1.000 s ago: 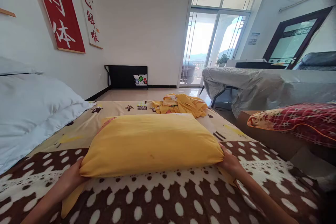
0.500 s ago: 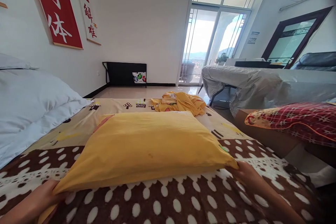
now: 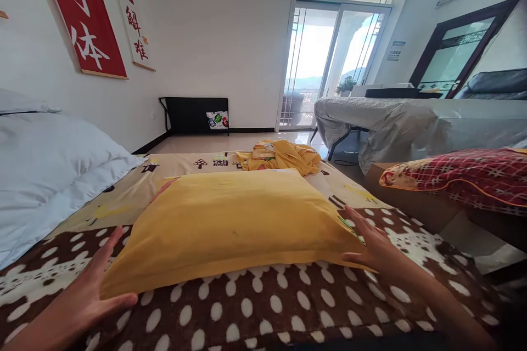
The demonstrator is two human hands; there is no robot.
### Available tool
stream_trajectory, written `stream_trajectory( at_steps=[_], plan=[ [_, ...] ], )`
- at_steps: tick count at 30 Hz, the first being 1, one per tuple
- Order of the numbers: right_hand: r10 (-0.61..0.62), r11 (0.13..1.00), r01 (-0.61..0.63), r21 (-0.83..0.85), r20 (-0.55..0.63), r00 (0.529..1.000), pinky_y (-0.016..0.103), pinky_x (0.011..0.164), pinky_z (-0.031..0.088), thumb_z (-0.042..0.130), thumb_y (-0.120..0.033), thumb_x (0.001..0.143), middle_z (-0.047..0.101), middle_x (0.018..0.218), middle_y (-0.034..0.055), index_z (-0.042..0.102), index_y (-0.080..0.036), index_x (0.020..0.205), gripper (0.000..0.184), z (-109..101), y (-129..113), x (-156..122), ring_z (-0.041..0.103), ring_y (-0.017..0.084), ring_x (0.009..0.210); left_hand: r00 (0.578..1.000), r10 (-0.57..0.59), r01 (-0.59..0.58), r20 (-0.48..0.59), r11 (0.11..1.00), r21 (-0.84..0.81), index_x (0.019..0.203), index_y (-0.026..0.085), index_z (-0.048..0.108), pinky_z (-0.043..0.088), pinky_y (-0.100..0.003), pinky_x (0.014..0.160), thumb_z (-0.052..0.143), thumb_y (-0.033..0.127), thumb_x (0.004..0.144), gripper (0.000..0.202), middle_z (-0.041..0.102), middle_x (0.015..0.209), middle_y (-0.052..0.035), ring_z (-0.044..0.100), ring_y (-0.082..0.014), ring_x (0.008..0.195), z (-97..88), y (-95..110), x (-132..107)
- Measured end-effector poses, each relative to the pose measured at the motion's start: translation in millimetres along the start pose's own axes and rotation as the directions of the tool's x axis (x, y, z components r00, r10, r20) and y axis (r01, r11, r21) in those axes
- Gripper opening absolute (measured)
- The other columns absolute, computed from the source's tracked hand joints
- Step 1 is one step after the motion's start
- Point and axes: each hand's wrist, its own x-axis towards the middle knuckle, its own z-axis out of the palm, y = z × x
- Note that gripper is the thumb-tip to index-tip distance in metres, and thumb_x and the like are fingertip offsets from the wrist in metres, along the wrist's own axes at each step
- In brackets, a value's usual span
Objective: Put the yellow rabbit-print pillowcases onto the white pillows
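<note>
A yellow pillow lies flat on a brown blanket with white dots. At its near left corner is my left hand, fingers spread, the thumb along the near edge and the other fingers along the left side. My right hand sits against the right end, its fingers apart and the thumb over the near right corner. Neither hand grips the pillow. Behind the pillow a crumpled yellow cloth rests on the patterned beige sheet.
White bedding is heaped at the left. To the right, a red plaid cushion lies over a cardboard box. Farther back stands a table under plastic sheeting, and a black folded panel leans by the wall.
Both hands have let go of the pillow's near corners and spread their fingers along its two ends. The pillow's near edge has settled onto the blanket.
</note>
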Motion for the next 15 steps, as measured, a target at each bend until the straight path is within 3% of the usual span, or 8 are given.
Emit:
stream_trajectory(
  at_steps=[3,6,9,12,15],
  plan=[
    [-0.055,0.995,0.050,-0.084,-0.049,0.997,0.051,0.107,0.027,0.066,-0.048,0.065,0.013,0.156,0.0149,-0.003,-0.023,0.150,0.112,17.8,-42.8,23.4,0.016,0.033,0.142,0.997,0.047,-0.046,-0.055,0.999,0.009,0.148,0.024,-0.006,0.037,-0.050,0.105,0.053,0.067,0.068,0.108,0.013,0.156,-0.0143,0.026,-0.0352,0.139,18.0,29.9,33.4],
    [-0.085,0.989,0.078,-0.123,-0.057,0.995,0.052,0.110,0.020,0.069,-0.044,0.063,0.003,0.157,0.0143,-0.006,-0.027,0.150,0.116,33.2,-56.2,36.1,0.011,0.033,0.143,0.989,0.131,-0.129,-0.061,0.991,0.036,0.147,0.015,0.004,0.030,-0.051,0.109,0.061,0.062,0.062,0.112,0.016,0.154,-0.0213,0.021,-0.0371,0.140,45.1,35.8,53.9],
    [-0.029,0.991,0.018,-0.131,-0.083,0.996,0.053,0.108,0.023,0.071,-0.041,0.062,-0.002,0.157,0.0151,-0.003,-0.029,0.150,0.115,43.4,-42.9,35.9,0.017,0.036,0.141,0.993,0.112,-0.111,-0.042,0.993,0.026,0.145,0.010,0.012,0.030,-0.049,0.110,0.065,0.052,0.054,0.113,0.025,0.151,-0.0231,0.024,-0.0379,0.139,69.1,21.1,56.7],
    [0.073,0.995,-0.079,-0.060,-0.089,0.993,0.052,0.103,0.032,0.067,-0.037,0.065,0.016,0.155,0.0171,-0.004,-0.025,0.149,0.111,52.8,-19.8,29.1,0.030,0.036,0.136,0.998,0.031,-0.032,-0.053,0.999,-0.020,0.145,0.009,0.012,0.033,-0.048,0.108,0.064,0.046,0.053,0.112,0.027,0.150,-0.0220,0.027,-0.0382,0.138,81.1,2.3,50.4],
    [0.103,0.993,-0.099,0.061,-0.072,0.992,0.045,0.101,0.037,0.063,-0.035,0.068,0.033,0.147,0.0166,-0.005,-0.021,0.149,0.106,62.4,-3.6,23.6,0.039,0.031,0.131,0.998,-0.047,0.044,-0.035,0.996,-0.076,0.145,0.010,0.012,0.040,-0.049,0.101,0.062,0.048,0.056,0.109,0.034,0.146,-0.0220,0.038,-0.0388,0.131,81.7,-8.2,45.4]
  ],
)
